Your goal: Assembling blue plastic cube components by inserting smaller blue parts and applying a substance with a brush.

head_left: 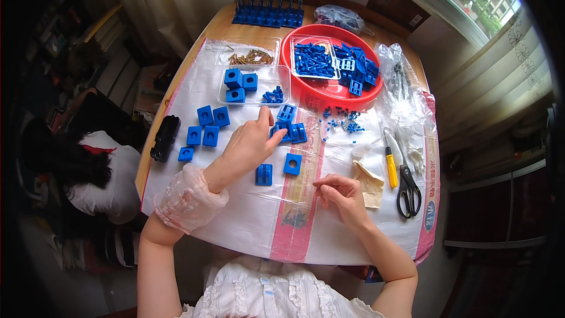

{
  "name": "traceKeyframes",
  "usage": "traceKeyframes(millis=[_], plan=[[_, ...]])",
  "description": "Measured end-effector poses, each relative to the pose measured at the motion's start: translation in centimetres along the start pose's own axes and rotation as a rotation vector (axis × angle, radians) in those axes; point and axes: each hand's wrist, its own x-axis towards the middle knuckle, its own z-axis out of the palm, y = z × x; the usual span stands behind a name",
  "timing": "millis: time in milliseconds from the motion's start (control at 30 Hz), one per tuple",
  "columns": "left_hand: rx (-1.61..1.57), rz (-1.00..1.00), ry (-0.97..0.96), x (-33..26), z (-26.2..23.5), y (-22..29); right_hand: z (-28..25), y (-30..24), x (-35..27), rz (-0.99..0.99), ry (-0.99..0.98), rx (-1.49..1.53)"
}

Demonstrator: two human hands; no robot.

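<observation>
My left hand (250, 140) reaches over a small group of grooved blue plastic blocks (299, 133). Its thumb and bent fingers close on one of them, partly hidden by the hand. Nearer to me lie a square blue block with a round hole (292, 164) and a grooved blue block (264, 175). To the right of these, my right hand (344, 196) hovers low over the sheet, thumb and index drawn together. Anything between those fingertips is too small to make out. Several holed blue blocks (210, 135) lie left of my left hand.
Clear trays hold brass-coloured pins (252, 58) and blue parts (272, 95). A red basin (306, 89) carries more blue pieces. Tiny parts (347, 122), a yellow-handled screwdriver (391, 168), black scissors (408, 193) and plastic bags (403, 91) are at right. Another person (109, 171) is at left.
</observation>
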Motion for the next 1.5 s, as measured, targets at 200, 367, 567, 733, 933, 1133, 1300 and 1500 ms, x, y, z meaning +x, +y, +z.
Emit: traceKeyframes(millis=[200, 367, 567, 733, 933, 1133, 1300, 1500], plan=[[-0.023, -0.011, -0.024, -0.1, 0.0, -1.4, 0.0, 0.1, 0.1, -0.018, -0.017, 0.007], [0.044, -0.022, -0.061, -2.0, -1.5, -2.0, 0.0, 0.0, 0.0, -0.002, -0.007, 0.007], [0.211, 0.014, -0.055, -2.2, -2.4, -1.0, 0.0, 0.0, 0.1, 0.000, 0.004, -0.006], [0.111, 0.145, 0.091, 1.0, 0.0, 0.0, 0.0, 0.1, 0.1, -0.007, 0.002, -0.010], [0.375, 0.051, 0.067, 1.6, 2.2, 2.0, -0.2, 0.4, 0.1, -0.007, -0.023, 0.004], [0.379, 0.031, 0.000, 1.1, 1.9, 1.9, 0.0, 0.2, 0.1, -0.005, -0.006, -0.010], [0.118, 0.127, 0.013, 0.9, 1.3, 0.1, 0.0, 0.0, 0.0, 0.013, -0.005, 0.013], [-0.333, 0.008, -0.159, 0.1, -2.1, -0.4, 0.0, 0.1, 0.0, 0.017, -0.002, 0.004]])
